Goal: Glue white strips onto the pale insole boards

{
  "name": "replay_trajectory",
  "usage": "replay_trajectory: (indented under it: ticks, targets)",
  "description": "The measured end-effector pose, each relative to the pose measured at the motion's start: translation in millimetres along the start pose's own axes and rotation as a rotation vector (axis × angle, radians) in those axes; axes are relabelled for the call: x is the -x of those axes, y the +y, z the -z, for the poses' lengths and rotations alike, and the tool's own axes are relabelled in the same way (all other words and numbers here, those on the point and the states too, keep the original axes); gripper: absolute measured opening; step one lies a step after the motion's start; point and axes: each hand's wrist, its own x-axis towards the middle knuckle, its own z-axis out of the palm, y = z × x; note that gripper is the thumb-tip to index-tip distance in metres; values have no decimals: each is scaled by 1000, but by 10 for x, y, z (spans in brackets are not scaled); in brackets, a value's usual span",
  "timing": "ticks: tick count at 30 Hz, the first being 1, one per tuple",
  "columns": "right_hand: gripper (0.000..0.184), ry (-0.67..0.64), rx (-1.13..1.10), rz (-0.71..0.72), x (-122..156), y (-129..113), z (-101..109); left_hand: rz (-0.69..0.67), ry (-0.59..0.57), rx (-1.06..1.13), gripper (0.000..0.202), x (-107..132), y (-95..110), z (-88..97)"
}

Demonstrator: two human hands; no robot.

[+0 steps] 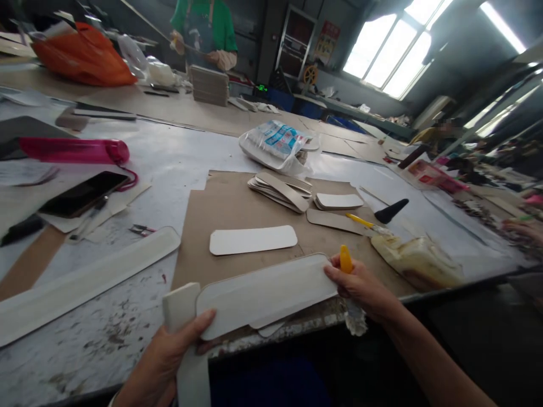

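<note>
My left hand (pixel 163 353) is closed, its thumb pressing the left end of a wide whitish strip with rounded corners (pixel 267 291). A narrower pale strip (pixel 181 308) runs crosswise in the same hand, under the wide one. My right hand (pixel 367 291) pinches the strip's right end and also grips a yellow-handled brush (pixel 346 260), whose whitish, clumped end hangs below the fingers. Just beyond the strip, a smaller white rounded piece (pixel 253 240) lies on a brown board (pixel 197 226). Under the held strip, the edge of another pale piece (pixel 270 329) shows.
Stacked rounded pieces (pixel 280 191) and a plastic-wrapped bundle (pixel 275 144) lie farther back. To the right are a yellowed, glue-stained container (pixel 418 263) and a black-handled tool (pixel 391 211). A phone (pixel 85 193), snips (pixel 142 230) and a long strip (pixel 93 280) lie left. A co-worker (pixel 206 34) stands across.
</note>
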Motion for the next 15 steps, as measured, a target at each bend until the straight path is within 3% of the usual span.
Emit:
replay_trajectory:
  ticks: [5, 11, 15]
  targets:
    - [34, -42, 64, 57, -29, 20, -204, 98, 127, -6, 48, -72, -8, 178]
    - [30, -45, 113, 107, -9, 0, -268, 26, 165, -13, 55, -116, -69, 266]
    - [31, -47, 80, 99, 1, -70, -286, 69, 158, 20, 60, -106, -20, 270]
